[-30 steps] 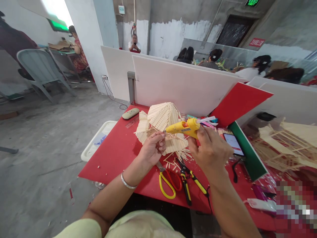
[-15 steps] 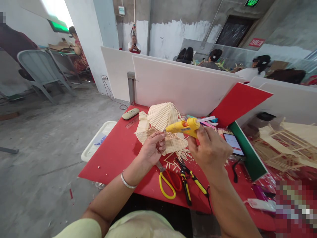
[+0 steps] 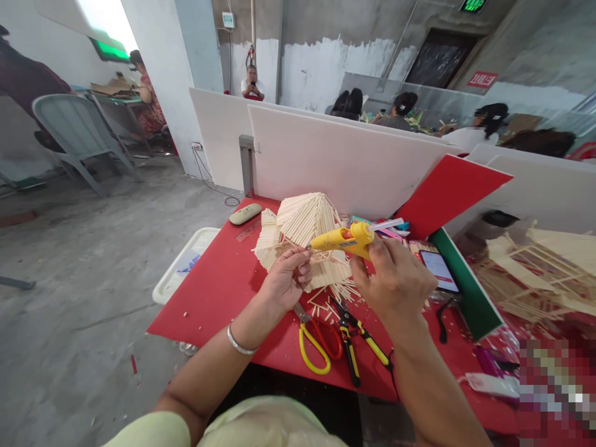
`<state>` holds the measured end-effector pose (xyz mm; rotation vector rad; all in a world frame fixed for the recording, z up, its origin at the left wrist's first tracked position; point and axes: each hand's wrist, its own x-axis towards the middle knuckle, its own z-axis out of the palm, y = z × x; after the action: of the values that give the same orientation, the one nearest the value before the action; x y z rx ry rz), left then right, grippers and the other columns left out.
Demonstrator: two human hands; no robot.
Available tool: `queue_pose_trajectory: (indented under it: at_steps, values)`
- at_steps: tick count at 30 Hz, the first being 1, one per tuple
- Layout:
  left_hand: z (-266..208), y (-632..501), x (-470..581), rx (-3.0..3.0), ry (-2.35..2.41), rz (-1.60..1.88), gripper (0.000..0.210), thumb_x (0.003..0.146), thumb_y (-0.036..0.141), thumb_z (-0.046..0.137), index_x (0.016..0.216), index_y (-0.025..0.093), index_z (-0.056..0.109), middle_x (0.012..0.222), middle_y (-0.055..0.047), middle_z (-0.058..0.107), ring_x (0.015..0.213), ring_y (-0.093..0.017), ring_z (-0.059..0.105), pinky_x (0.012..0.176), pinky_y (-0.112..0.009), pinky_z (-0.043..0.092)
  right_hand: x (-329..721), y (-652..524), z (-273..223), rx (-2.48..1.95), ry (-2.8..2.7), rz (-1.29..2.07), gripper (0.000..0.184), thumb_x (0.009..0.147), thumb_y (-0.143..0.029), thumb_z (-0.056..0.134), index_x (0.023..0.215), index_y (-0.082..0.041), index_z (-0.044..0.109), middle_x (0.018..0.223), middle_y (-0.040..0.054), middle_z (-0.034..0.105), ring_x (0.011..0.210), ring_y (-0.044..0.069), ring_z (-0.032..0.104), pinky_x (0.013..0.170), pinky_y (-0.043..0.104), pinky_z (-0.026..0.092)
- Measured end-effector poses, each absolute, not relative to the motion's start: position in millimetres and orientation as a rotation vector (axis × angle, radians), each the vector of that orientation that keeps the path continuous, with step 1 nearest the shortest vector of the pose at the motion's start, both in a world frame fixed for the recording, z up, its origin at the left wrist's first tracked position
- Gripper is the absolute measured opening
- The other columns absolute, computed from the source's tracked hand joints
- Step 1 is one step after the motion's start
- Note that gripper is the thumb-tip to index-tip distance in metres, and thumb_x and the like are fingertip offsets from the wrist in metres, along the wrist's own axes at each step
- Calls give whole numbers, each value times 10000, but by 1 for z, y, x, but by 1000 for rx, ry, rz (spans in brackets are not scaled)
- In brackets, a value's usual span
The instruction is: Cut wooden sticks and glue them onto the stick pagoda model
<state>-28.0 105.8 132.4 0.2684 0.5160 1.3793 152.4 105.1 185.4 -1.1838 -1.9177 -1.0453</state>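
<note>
My right hand (image 3: 398, 276) is wrapped round a yellow hot glue gun (image 3: 342, 239) with a clear glue stick (image 3: 388, 224) poking out of its back. The nozzle points left, right at the fingertips of my left hand (image 3: 291, 276). Those fingers are pinched together; whatever they hold is too small to make out. Behind both hands stands a model of pale wooden sticks (image 3: 305, 217) with a sloped roof. Loose sticks (image 3: 344, 290) lie in front of it. Scissors (image 3: 314, 344) with yellow and red handles and black-yellow pliers (image 3: 349, 338) rest nearer to me.
A red board (image 3: 205, 298) covers the table. A glasses case (image 3: 245, 214) lies at its far left, a phone (image 3: 439, 270) at the right beside a green panel (image 3: 468, 285). White partitions (image 3: 335, 161) stand behind. Another stick model (image 3: 535, 267) is at far right.
Almost nothing differs. The glue gun and my right hand have shifted very slightly left, while the left hand keeps its place.
</note>
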Motion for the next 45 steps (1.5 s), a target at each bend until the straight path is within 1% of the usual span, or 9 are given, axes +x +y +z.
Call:
queue_pose_trajectory:
  at_steps: [8,14,21,26,33,40,45]
  values:
    - [130,106,-28,261,508,1383,363,597,93,822,769,156,509,621,74,456,440,1,349,377,-133,206,153,104,187,-1221,-1895,-1067,343,787,-271,572,1121,-192,570,809,20,633,686,148,538,584,278,306]
    - [131,106,-27,262,518,1389,389,584,104,841,751,158,494,617,75,452,447,1,347,385,-127,211,155,104,187,-1227,-1873,-1061,367,790,-278,584,1144,-184,560,820,21,639,699,151,543,581,281,312]
    - [130,105,-27,273,513,1384,353,621,108,828,763,150,507,586,81,425,440,0,340,386,-121,211,156,106,186,-1278,-1862,-1079,334,823,-308,569,1132,-179,568,831,27,644,723,158,562,599,280,315]
    - [128,106,-28,259,492,1390,360,609,93,830,755,150,506,591,79,433,444,0,348,385,-120,212,154,107,184,-1270,-1872,-1078,366,809,-304,577,1154,-185,553,868,27,650,741,155,561,609,283,319]
    - [131,105,-28,238,479,1399,357,616,95,826,747,151,499,590,84,410,442,2,334,378,-116,209,154,107,183,-1255,-1870,-1060,371,810,-318,595,1153,-182,561,860,20,653,721,149,563,592,280,322]
    - [132,105,-29,247,484,1390,368,610,79,817,750,151,484,620,78,429,453,3,342,383,-121,203,157,104,183,-1225,-1828,-1087,319,795,-314,617,1078,-169,589,777,13,632,693,147,552,579,271,333]
    - [130,106,-28,247,486,1380,352,631,100,811,748,148,483,621,74,418,454,5,332,388,-119,199,159,103,177,-1269,-1843,-1046,343,793,-311,614,1106,-174,590,791,10,632,687,143,543,579,273,331]
